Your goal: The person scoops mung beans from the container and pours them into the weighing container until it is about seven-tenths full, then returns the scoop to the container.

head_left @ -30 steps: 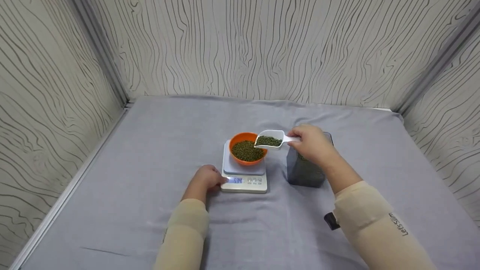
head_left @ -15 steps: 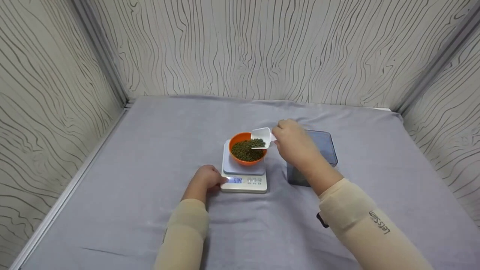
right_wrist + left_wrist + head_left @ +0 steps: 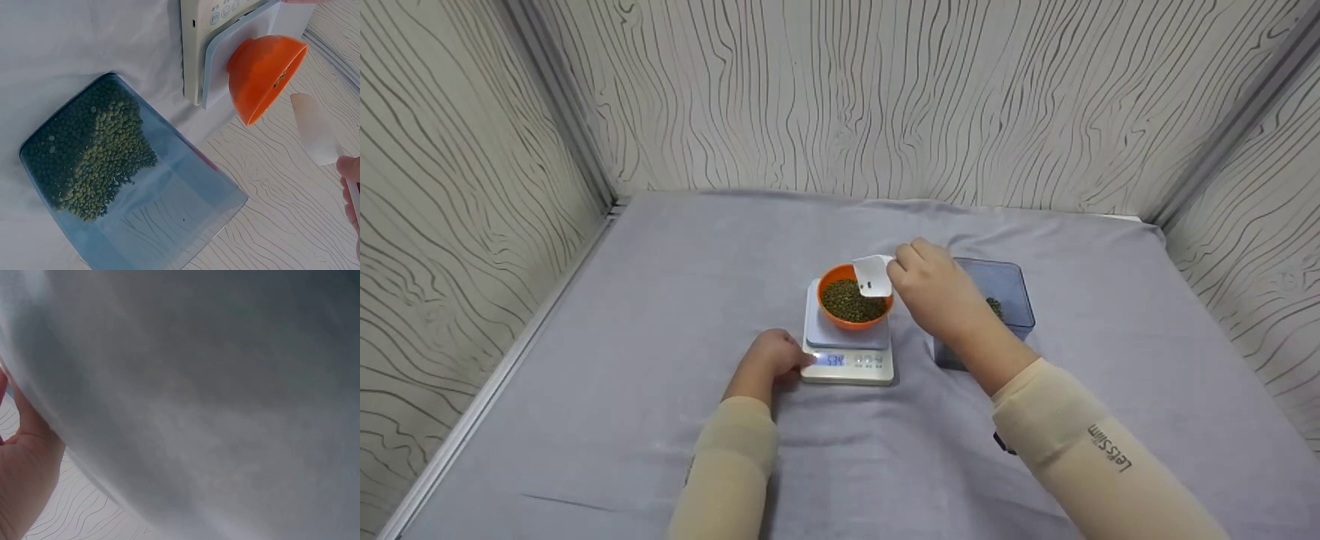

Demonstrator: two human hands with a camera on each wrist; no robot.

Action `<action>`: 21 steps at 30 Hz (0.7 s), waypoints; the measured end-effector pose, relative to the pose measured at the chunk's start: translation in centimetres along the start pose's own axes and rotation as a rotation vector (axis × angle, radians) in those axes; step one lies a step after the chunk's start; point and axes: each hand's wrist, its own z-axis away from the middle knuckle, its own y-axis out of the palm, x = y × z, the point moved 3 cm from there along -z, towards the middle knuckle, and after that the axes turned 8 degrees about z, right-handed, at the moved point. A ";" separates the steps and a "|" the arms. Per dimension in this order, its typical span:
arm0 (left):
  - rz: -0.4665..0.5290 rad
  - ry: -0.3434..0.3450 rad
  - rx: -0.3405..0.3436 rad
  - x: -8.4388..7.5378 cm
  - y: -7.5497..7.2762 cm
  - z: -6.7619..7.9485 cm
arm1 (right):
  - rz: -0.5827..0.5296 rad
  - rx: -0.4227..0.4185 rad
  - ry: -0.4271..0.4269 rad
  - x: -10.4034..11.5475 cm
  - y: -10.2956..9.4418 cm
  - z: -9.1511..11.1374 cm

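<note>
An orange bowl [image 3: 856, 325] of green beans, likely mung beans [image 3: 844, 300], sits on a white kitchen scale [image 3: 851, 373]. Its lit display appears to read 534. Pinched by its handle in my right hand [image 3: 928, 289], a white scoop [image 3: 873, 270] tilts over the bowl's right side, with a few beans left on it. My left hand [image 3: 771, 355] holds the scale's front left corner, thumb beside the display; its other fingers are mostly hidden. Grey cloth fills most of the left wrist view, with part of that hand [image 3: 31, 467] at the left.
Right of the scale stands a clear bluish container [image 3: 1006, 281], partly behind my right forearm. The right wrist view shows a heap of green beans [image 3: 109, 146] inside it. A grey cloth [image 3: 675, 285] covers the table; patterned panels [image 3: 840, 97] rise behind and at both sides.
My right hand has moved left with the scoop and tipped it. Most of the scoop's beans have slid into the bowl. The left hand and scale have stayed put.
</note>
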 end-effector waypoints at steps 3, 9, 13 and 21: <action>-0.001 0.005 0.002 0.0 -0.1 0.1 | -0.014 0.008 0.009 -0.1 0.2 0.1; -0.010 0.006 -0.002 -0.1 -0.1 0.1 | -0.077 0.042 0.058 -0.6 0.5 0.4; -0.022 0.004 -0.005 -0.1 -0.1 0.2 | -0.196 0.074 0.168 -1.3 0.8 0.7; -0.018 0.000 -0.005 -0.2 -0.1 0.3 | -0.443 0.105 0.371 -3.4 2.1 2.1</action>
